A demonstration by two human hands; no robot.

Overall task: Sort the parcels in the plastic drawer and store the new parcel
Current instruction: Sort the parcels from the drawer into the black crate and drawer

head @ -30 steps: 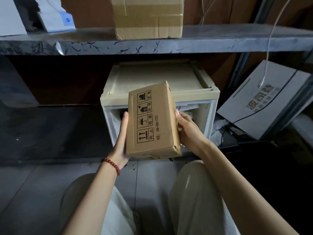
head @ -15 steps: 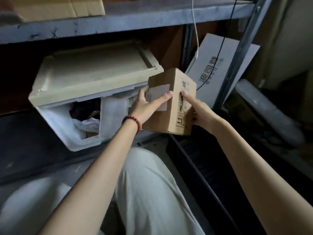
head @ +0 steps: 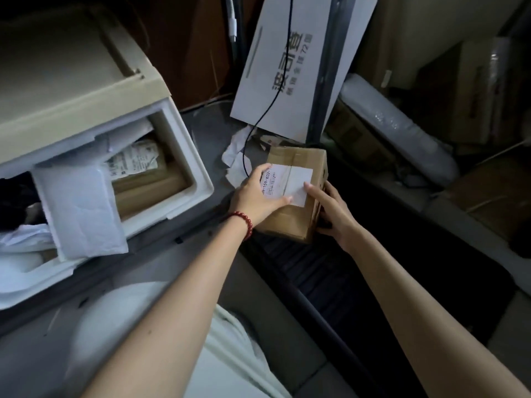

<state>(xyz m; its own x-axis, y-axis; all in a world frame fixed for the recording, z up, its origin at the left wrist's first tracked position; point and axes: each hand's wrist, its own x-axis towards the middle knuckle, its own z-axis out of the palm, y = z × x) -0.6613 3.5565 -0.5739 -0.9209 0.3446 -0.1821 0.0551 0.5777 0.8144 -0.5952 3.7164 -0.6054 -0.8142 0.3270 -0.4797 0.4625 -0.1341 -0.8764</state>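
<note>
the cardboard parcel [head: 298, 162] is just right of the open plastic drawer [head: 186, 156], at the edge of the shelf [head: 208, 133]; stiff, taped, seemingly light; best held by opposite sides; left hand [head: 255, 196] clasps its top, right hand [head: 330, 214] grips its near-right side

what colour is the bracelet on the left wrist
Red: the beaded bracelet shows best in the head view.
</note>
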